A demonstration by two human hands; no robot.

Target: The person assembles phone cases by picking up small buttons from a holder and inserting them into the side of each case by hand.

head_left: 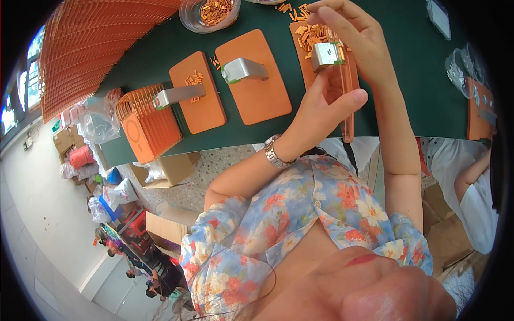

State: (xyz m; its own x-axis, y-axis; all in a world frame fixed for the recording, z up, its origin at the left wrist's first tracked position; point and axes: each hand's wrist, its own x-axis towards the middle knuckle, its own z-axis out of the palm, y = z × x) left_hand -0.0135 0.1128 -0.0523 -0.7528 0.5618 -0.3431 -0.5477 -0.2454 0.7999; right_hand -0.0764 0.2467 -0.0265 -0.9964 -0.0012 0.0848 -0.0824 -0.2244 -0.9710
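Observation:
My left hand (326, 107), a metal watch on its wrist, grips a thin translucent orange case (348, 120) seen edge-on, like a phone case. My right hand (367, 45) curls over the far end of that case; whether its fingertips hold a small part is hidden. Just left of the case, a shiny metal block (325, 55) with green on its end stands by the fingers. Under it is an orange pad (306, 67) bearing a heap of small orange pieces (311, 36).
Two more orange pads (262, 101) (206, 117) carry metal blocks (246, 68) (179, 95). A stack of orange cases (150, 131) stands at the table's left edge. A clear bowl (210, 15) holds orange pieces. At right, another person's sleeve (455, 155) shows.

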